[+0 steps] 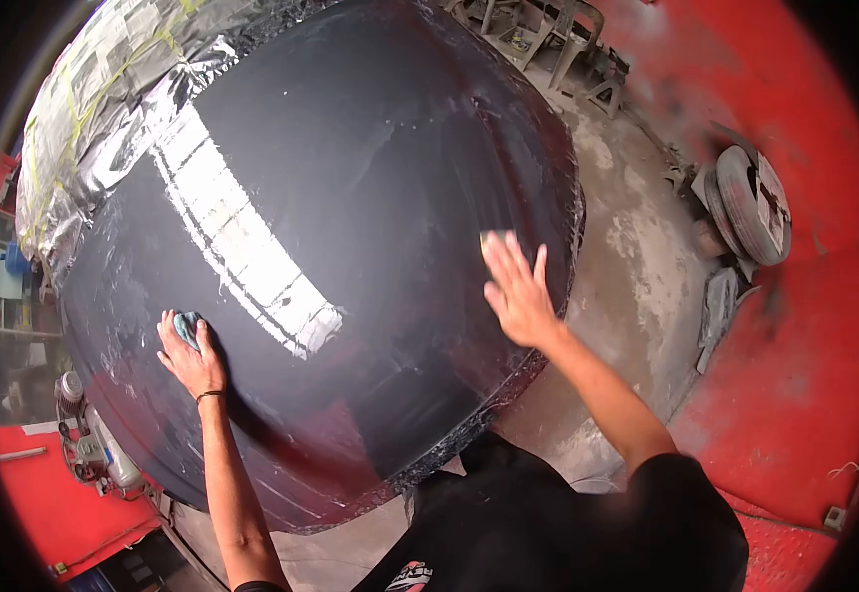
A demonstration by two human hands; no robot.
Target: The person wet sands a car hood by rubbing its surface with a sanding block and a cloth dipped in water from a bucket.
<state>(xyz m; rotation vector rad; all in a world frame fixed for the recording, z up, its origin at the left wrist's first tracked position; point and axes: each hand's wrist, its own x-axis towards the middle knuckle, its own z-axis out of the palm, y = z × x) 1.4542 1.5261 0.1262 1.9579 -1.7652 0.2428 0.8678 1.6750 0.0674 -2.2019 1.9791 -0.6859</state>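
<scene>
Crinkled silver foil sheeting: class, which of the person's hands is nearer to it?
Left: the left hand, holding a blue-grey pad, is on the left side of the dark curved panel, below the foil in view; the right hand is farther, near the panel's right edge.

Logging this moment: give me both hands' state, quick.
Left hand: closed on a blue-grey pad.
Right hand: open, fingers spread; whether it holds the pale piece cannot be told.

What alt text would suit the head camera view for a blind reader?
A large, dark, curved panel under two bare hands: the left hand holds a blue-grey pad, the right hand has fingers outstretched. A bright white band marks it; crumpled foil borders its upper left.
</scene>
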